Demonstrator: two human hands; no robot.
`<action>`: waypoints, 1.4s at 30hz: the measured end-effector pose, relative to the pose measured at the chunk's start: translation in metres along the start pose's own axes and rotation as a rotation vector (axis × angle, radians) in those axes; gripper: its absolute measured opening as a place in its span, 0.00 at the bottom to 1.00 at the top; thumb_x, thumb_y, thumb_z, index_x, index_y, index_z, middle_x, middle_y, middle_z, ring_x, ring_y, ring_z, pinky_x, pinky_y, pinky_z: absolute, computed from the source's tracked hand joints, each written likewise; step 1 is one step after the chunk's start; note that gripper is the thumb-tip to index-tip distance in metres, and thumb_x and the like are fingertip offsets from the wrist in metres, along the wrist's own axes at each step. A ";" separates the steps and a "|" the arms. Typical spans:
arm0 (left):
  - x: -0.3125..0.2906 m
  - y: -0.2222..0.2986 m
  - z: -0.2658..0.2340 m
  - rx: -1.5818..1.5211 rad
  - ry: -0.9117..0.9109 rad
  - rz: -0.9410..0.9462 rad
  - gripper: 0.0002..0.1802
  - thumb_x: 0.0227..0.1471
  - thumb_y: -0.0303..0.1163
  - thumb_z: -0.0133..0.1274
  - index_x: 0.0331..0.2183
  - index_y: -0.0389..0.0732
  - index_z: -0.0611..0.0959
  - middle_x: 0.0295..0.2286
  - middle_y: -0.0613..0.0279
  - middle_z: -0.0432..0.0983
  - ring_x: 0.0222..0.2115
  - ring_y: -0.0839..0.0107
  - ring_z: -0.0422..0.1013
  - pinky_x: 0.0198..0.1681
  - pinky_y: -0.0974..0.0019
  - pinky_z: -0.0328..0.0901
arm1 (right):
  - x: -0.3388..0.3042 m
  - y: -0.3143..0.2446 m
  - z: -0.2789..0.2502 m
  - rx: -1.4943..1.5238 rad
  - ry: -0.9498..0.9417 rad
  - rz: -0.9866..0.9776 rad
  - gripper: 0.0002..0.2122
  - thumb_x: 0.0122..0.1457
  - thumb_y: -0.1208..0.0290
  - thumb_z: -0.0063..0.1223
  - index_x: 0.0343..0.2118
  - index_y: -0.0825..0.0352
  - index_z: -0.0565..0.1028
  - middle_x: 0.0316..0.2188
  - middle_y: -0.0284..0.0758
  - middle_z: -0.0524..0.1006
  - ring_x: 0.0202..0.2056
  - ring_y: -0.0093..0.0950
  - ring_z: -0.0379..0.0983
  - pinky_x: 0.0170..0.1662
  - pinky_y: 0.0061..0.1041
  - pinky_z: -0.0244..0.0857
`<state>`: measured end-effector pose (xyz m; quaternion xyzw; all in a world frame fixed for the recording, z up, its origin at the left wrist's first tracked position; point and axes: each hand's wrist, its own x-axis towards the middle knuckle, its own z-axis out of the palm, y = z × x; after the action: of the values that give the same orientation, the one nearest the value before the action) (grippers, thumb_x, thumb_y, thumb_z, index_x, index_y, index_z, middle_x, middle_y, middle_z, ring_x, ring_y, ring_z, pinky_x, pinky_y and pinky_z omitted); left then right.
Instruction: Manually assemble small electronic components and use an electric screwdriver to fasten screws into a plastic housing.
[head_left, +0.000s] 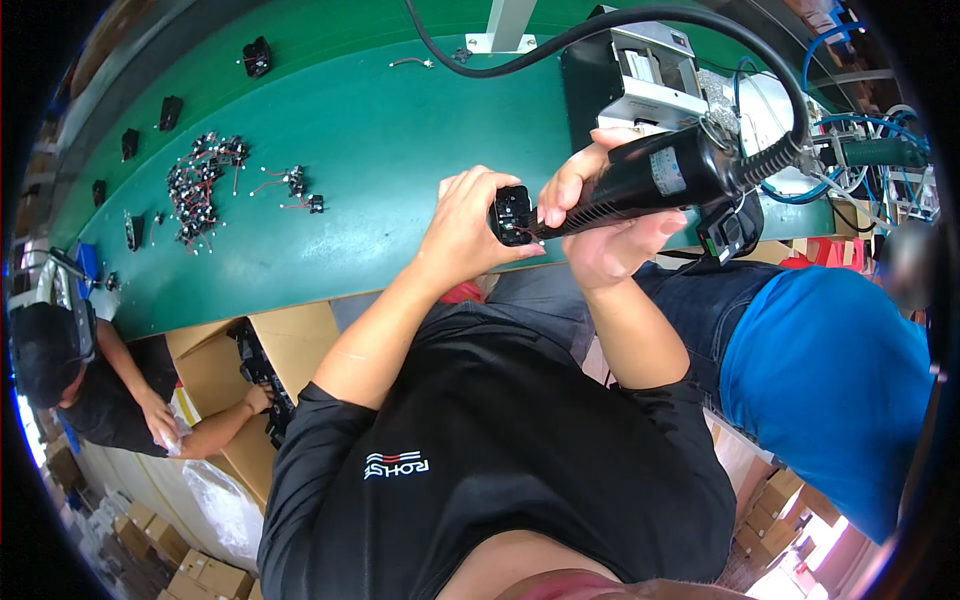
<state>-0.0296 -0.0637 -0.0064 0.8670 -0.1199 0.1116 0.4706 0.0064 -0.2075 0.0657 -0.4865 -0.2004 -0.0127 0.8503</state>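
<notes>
My left hand (pixel 462 228) grips a small black plastic housing (pixel 512 214), its open side with small parts inside facing up. In my right hand (pixel 612 225) is a black electric screwdriver (pixel 650 172), held level with the fingers wrapped round its ribbed front part. The screwdriver's tip end meets the right side of the housing; the bit itself is hidden. A thick black cable (pixel 790 90) runs from its rear end up and over the bench. Both hands are above the near edge of the green bench (pixel 400 150).
A heap of small wired parts (pixel 205 185) lies on the left of the bench, with a few loose ones (pixel 297 180) beside it. Several black housings (pixel 257 57) line the far left. A grey-black machine (pixel 645 80) stands far right. Co-workers flank me; the left one reaches into a carton (pixel 300 345).
</notes>
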 end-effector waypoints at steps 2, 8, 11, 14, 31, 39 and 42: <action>0.000 0.000 0.000 0.011 0.036 0.007 0.40 0.22 0.46 0.77 0.40 0.43 0.78 0.34 0.61 0.73 0.38 0.59 0.70 0.47 0.58 0.59 | 0.000 0.001 0.000 0.027 0.010 0.026 0.46 0.52 0.24 0.39 0.50 0.73 0.64 0.21 0.35 0.71 0.19 0.22 0.67 0.24 0.19 0.63; -0.001 -0.003 0.001 0.032 0.064 0.017 0.38 0.20 0.47 0.77 0.38 0.44 0.80 0.31 0.63 0.74 0.34 0.59 0.71 0.46 0.59 0.62 | -0.001 0.008 -0.006 0.050 0.000 0.060 0.46 0.49 0.24 0.43 0.47 0.72 0.64 0.20 0.35 0.71 0.18 0.22 0.67 0.23 0.19 0.63; -0.001 -0.003 0.000 0.023 0.042 -0.004 0.39 0.20 0.47 0.77 0.38 0.44 0.80 0.30 0.63 0.74 0.34 0.60 0.71 0.46 0.59 0.61 | -0.001 0.011 -0.009 0.142 0.004 0.055 0.45 0.49 0.24 0.44 0.47 0.72 0.64 0.20 0.35 0.71 0.18 0.22 0.67 0.23 0.19 0.63; -0.001 -0.002 -0.002 0.034 0.014 -0.021 0.39 0.21 0.47 0.77 0.38 0.43 0.80 0.31 0.62 0.74 0.36 0.59 0.71 0.45 0.59 0.62 | 0.000 0.011 -0.008 0.041 0.048 0.002 0.44 0.52 0.26 0.45 0.48 0.73 0.64 0.20 0.35 0.71 0.19 0.21 0.68 0.24 0.19 0.64; -0.002 -0.001 -0.001 0.056 -0.040 -0.008 0.40 0.22 0.44 0.77 0.41 0.43 0.78 0.35 0.61 0.74 0.40 0.58 0.70 0.48 0.57 0.59 | 0.000 0.015 -0.005 -0.134 0.042 -0.012 0.46 0.53 0.24 0.37 0.53 0.72 0.62 0.23 0.36 0.70 0.19 0.24 0.69 0.25 0.24 0.68; -0.005 -0.005 -0.004 0.053 -0.033 0.008 0.41 0.22 0.45 0.76 0.42 0.43 0.78 0.35 0.60 0.74 0.40 0.58 0.70 0.48 0.56 0.58 | -0.006 0.025 0.005 -0.006 0.004 -0.039 0.47 0.49 0.28 0.51 0.51 0.76 0.64 0.23 0.34 0.72 0.20 0.20 0.68 0.24 0.18 0.63; -0.001 -0.002 -0.005 0.053 -0.104 -0.009 0.44 0.26 0.46 0.75 0.47 0.43 0.76 0.38 0.56 0.72 0.45 0.54 0.68 0.50 0.53 0.58 | 0.006 0.016 -0.002 0.014 -0.048 0.043 0.46 0.49 0.29 0.53 0.52 0.75 0.64 0.25 0.35 0.73 0.20 0.21 0.68 0.24 0.19 0.64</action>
<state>-0.0305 -0.0579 -0.0055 0.8844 -0.1373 0.0675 0.4410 0.0160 -0.2002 0.0538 -0.4847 -0.2105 0.0187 0.8487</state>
